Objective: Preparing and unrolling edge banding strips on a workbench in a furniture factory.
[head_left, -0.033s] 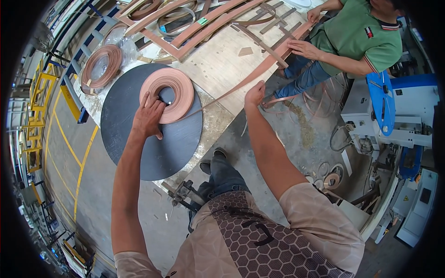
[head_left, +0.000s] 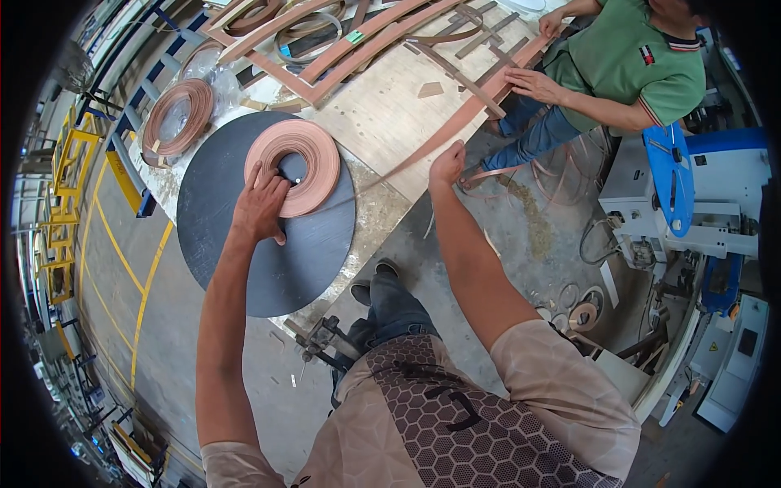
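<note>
"Pinkish-brown edge-banding coil: where is it?"

"On the dark disc overhanging the worktop's left edge. The left hand, fingers parted, rests on it, hiding its lower-left rim."

"And the right hand?"

"Curled at the near edge, beside the banding strip; I cannot tell whether it pinches it."

"What else crowds in?"

"Wooden frame toward the far edge; co-worker at the right, head partly cut off."
</note>
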The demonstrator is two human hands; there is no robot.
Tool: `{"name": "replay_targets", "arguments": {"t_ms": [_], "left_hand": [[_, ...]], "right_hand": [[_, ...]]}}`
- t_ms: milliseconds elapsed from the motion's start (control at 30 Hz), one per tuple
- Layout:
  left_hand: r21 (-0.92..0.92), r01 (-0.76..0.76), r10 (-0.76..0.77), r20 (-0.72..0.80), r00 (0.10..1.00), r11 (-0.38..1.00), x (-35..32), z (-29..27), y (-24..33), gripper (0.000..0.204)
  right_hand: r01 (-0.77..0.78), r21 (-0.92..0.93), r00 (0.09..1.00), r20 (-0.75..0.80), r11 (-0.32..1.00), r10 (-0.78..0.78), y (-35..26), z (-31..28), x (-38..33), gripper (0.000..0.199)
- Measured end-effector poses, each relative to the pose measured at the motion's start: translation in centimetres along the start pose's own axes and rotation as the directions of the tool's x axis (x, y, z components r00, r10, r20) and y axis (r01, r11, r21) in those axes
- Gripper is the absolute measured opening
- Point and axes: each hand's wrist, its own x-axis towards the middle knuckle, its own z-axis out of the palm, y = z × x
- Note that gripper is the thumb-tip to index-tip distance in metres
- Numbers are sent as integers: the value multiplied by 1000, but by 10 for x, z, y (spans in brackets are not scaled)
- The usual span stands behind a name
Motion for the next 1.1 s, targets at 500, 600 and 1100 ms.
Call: {"name": "replay_targets", "arguments": {"t_ms": [500,600,1100], "left_hand": [[-16,13,-12,37,999,1000,6,-4,2,113],[-1,-8,8,-31,999,1000,5,-4,5,106],[-7,22,-22,55,998,1000,5,-6,3,112]], "right_hand": [[60,38,994,-92,997,-56,8,0,9,67],[79,64,994,-81,995,-73,12,0,13,67],[57,20,993,-104,998,-54,9,3,9,65]]}}
